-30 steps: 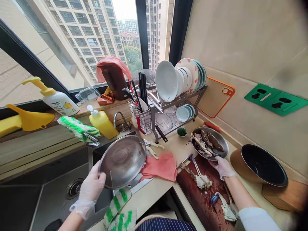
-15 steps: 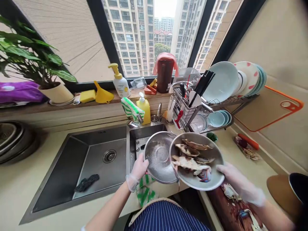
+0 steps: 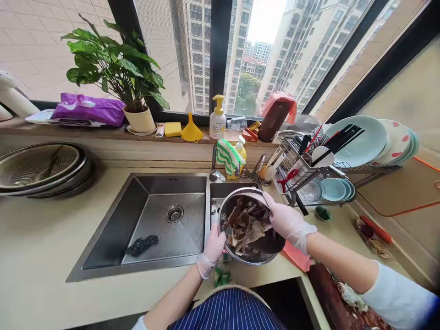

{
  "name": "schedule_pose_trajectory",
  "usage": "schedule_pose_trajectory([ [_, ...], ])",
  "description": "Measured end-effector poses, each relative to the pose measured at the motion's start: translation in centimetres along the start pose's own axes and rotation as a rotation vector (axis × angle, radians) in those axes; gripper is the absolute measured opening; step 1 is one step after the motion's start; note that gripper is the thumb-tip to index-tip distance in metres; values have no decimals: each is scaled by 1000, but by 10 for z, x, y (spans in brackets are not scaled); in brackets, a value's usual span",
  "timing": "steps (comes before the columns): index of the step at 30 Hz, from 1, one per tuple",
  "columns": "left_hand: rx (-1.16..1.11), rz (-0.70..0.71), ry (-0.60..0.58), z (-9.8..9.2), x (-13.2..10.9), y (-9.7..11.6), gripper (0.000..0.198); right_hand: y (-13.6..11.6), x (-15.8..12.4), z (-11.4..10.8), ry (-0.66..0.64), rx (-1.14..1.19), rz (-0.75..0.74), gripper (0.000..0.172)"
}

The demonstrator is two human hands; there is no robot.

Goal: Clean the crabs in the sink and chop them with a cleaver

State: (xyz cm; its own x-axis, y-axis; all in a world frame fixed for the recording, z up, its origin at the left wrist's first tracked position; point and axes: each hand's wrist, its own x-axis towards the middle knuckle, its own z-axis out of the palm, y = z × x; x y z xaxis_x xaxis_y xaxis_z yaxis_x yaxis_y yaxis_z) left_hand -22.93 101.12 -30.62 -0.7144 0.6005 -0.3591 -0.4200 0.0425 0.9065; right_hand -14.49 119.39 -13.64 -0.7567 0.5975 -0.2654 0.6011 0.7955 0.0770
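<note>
Both hands wear clear gloves. My left hand [image 3: 213, 247] is closed on the left rim of a metal strainer [image 3: 252, 262], held over the front of the small sink. Its fingers wrap the edge. My right hand [image 3: 287, 219] grips the far right rim of a metal bowl [image 3: 252, 194], which is tipped steeply over the strainer. Brown and whitish soft-looking pieces [image 3: 249, 224] lie in a heap there; their exact kind I cannot make out. How much still rests in the bowl is partly hidden by the overlapping rims.
A steel sink [image 3: 165, 197] with a dark scrubber [image 3: 141, 245] is on the left. The dish rack [image 3: 299, 169] stands back right. A stained cutting board [image 3: 330, 293] lies at lower right, near a pink cloth [image 3: 298, 257]. Stacked basins [image 3: 79, 169] sit far left.
The bowl has moved left and tilted over the strainer, its pieces sliding down. My right hand came up and inward with it. The head view has turned left.
</note>
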Motion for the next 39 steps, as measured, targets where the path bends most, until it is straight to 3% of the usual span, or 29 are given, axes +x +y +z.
schedule_pose_trajectory([
  [4,25,8,15,-10,6,-6,36,-31,-10,-11,73,-200,-35,71],
  [8,33,58,23,-19,11,-13,41,-41,-17,-9,159,-313,-104,76],
  [12,8,72,16,-24,12,-10,39,-37,-18,-5,287,-397,-132,72],
  [20,-2,65,32,-26,8,-4,34,-25,-30,-16,378,-446,-229,66],
  [25,2,59,90,-39,9,0,27,-14,-28,-22,460,-380,-74,63],
  [29,22,17,163,-63,17,6,25,-4,-12,1,437,-362,56,65],
  [34,79,55,218,-90,22,22,21,2,5,40,410,-267,75,63],
  [39,105,67,215,-99,19,39,21,8,6,59,403,64,214,68],
])
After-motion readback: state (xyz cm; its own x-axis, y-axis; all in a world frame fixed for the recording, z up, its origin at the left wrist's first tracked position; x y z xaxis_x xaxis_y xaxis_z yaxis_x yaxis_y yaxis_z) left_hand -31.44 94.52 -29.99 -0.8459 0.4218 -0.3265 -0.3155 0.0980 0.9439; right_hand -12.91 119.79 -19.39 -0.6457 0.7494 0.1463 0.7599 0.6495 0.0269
